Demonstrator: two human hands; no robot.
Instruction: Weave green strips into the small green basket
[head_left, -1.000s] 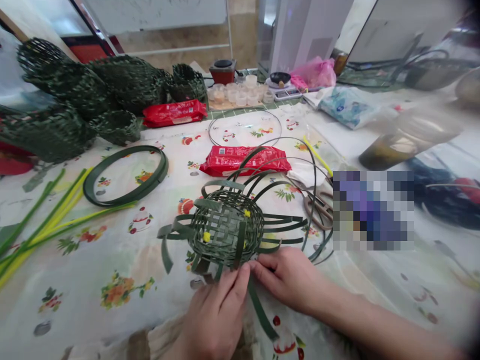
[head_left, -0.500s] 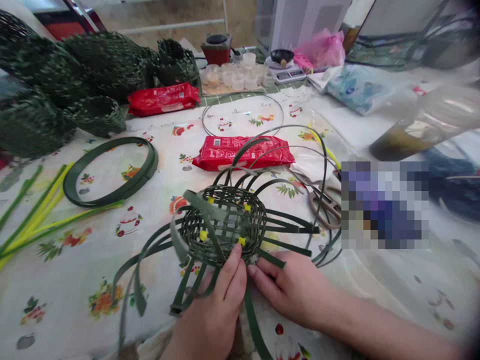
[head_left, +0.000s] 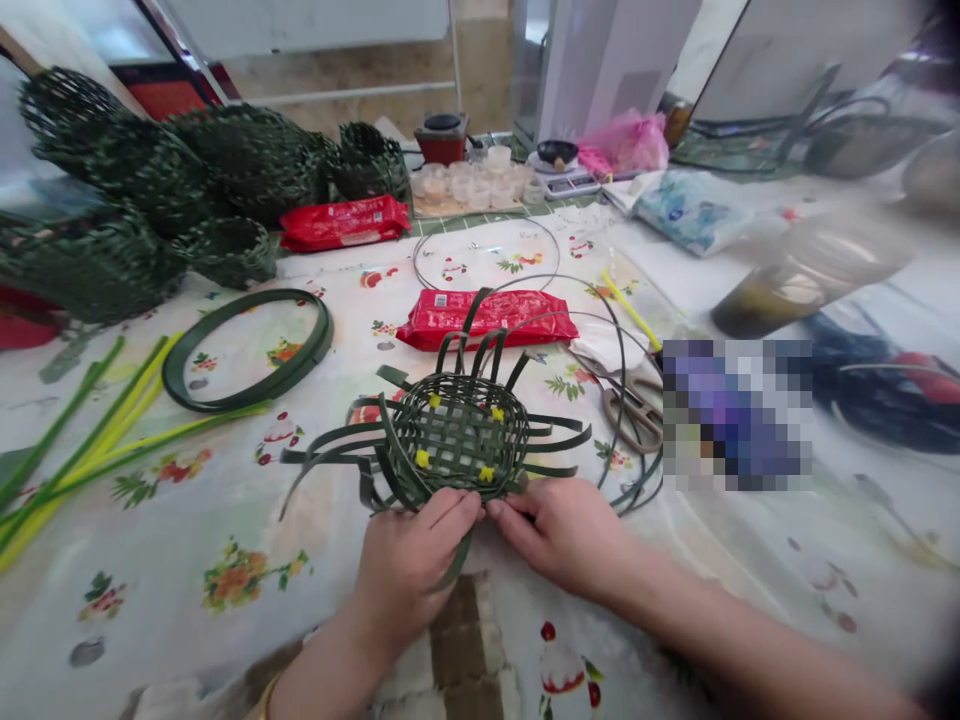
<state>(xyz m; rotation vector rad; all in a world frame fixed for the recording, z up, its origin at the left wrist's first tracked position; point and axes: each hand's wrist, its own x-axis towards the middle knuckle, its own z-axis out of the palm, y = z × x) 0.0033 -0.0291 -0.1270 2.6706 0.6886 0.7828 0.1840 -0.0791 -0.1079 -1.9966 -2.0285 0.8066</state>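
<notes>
A small dark green woven basket (head_left: 454, 432) lies on the table in front of me, with loose strip ends sticking out around it. Small yellow pieces (head_left: 487, 473) dot the inner corners of its woven base. My left hand (head_left: 411, 562) is closed on the basket's near rim, thumb and forefinger pinched together. Close to its right, my right hand (head_left: 564, 532) also pinches the near edge. The fingertips hide exactly which strip lies between them. A green strip (head_left: 457, 558) hangs down beside my left hand.
Beyond the basket lies a red packet (head_left: 491, 318). Scissors (head_left: 634, 415) and a thin coil are to the right, near a tipped plastic cup (head_left: 802, 280). At left are a coiled green strip (head_left: 247, 400), green-yellow strips (head_left: 82, 450) and finished woven baskets (head_left: 247, 160).
My left hand has come up to the near rim beside the right hand. The long strip that arched over the basket now lies lower on its left side. The view has shifted slightly.
</notes>
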